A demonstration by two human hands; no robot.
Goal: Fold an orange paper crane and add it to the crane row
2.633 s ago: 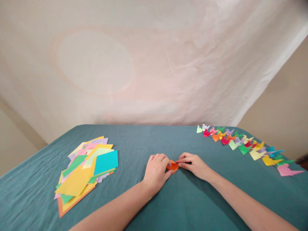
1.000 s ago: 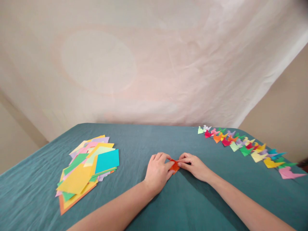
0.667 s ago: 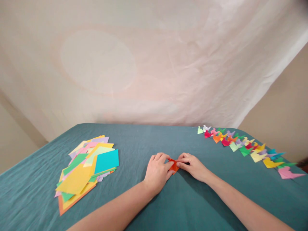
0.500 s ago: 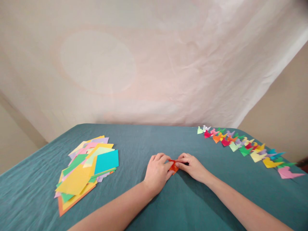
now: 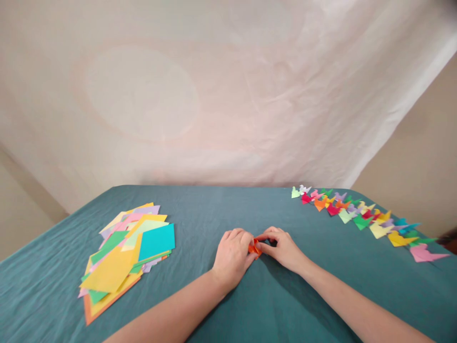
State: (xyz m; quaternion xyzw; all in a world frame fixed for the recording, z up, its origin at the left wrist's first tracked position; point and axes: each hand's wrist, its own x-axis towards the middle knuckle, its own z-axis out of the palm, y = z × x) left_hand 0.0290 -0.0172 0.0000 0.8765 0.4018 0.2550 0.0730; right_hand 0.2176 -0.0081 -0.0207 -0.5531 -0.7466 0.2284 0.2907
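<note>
A small folded piece of orange paper (image 5: 255, 247) is held between my two hands, low over the middle of the table. My left hand (image 5: 233, 252) grips its left side, fingers curled over it and thumb below. On the other side, my right hand (image 5: 280, 247) pinches the paper's right edge between thumb and index finger. Fingers cover much of the paper, so its exact folded shape cannot be made out.
On the left lies a loose pile of coloured paper sheets (image 5: 114, 267), a blue sheet (image 5: 157, 241) on its right side. Several folded paper birds stand in slanting rows at the right, a pink paper bird (image 5: 423, 253) nearest. Dark green cloth (image 5: 200, 209) covers the table; a pale sheet (image 5: 228, 95) hangs behind.
The orange paper has shifted slightly left and its visible part looks narrower. My right fingers have moved a little left with it. The whole view has shifted slightly.
</note>
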